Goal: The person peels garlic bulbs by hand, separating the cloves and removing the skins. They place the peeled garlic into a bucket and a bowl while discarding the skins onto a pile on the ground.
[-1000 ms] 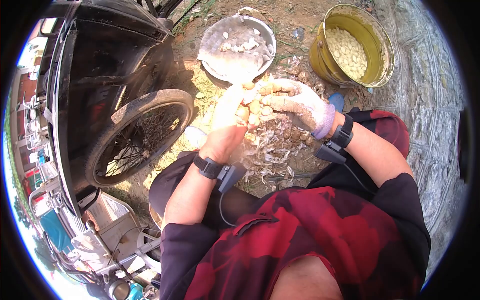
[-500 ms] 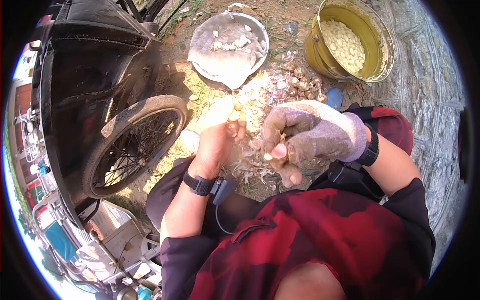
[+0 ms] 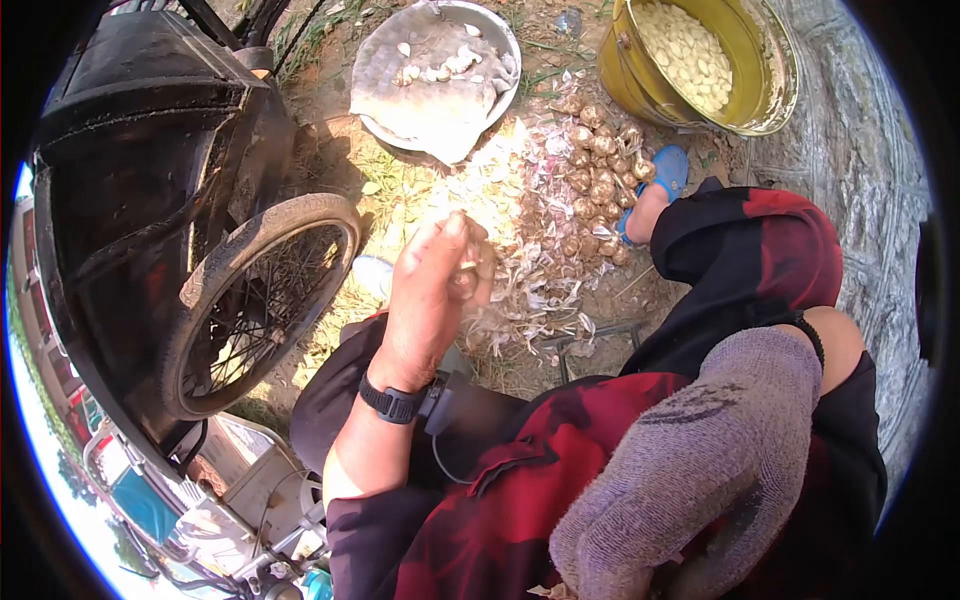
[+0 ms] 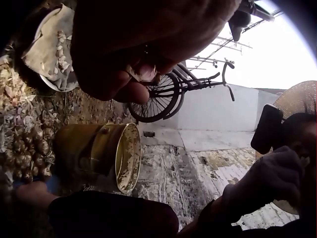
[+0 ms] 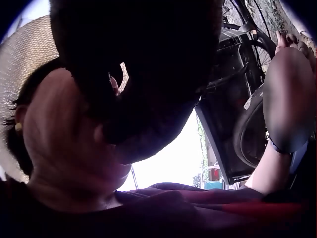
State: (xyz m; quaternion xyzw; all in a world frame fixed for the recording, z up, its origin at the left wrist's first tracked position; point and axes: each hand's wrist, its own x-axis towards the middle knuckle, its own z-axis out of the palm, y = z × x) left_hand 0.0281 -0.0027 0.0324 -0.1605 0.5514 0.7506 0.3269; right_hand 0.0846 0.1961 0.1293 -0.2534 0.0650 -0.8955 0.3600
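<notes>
My bare left hand (image 3: 425,285) is over the littered ground with its fingers curled round garlic cloves (image 3: 463,282). In the left wrist view, a pinkish-white clove (image 4: 144,72) shows between its fingers. My right hand (image 3: 700,450), in a grey knitted glove, is raised close to the person's head, below a straw hat (image 4: 297,96). A small pale, pinkish piece of garlic (image 5: 117,83) shows among its dark fingers in the right wrist view. The glove hides most of that piece.
Garlic heads (image 3: 598,185) and papery skins (image 3: 540,270) lie on the ground. Beyond stand a basin (image 3: 508,65) lined with cloth (image 3: 425,110) and a yellow bucket (image 3: 622,75) of peeled cloves (image 3: 685,50). A cart wheel (image 3: 325,210) is at left, a blue slipper (image 3: 674,168) at right.
My right hand has left the left hand and come up towards the person's head, carrying a garlic clove. The left hand has stayed low, still holding garlic.
</notes>
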